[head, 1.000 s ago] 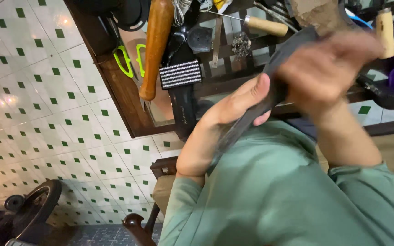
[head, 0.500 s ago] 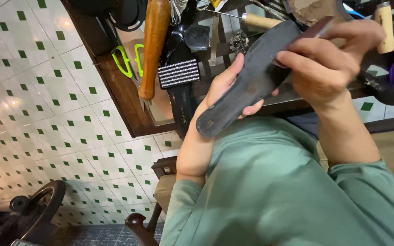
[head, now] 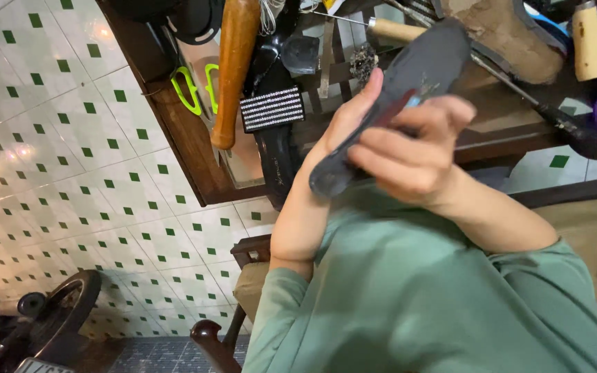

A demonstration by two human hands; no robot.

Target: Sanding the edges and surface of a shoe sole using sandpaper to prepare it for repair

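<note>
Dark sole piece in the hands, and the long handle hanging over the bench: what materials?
Sole piece: looks like dark grey rubber or pressed board, matte with scuffs; held between left hand and right hand. Which of the two it is, the view can't settle.
Long handle: wood, reddish-brown, smooth with a slight sheen, probably varnished or polished by wear.

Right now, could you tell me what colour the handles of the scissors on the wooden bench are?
Bright lime green: the scissors handles show in the head view.
</note>
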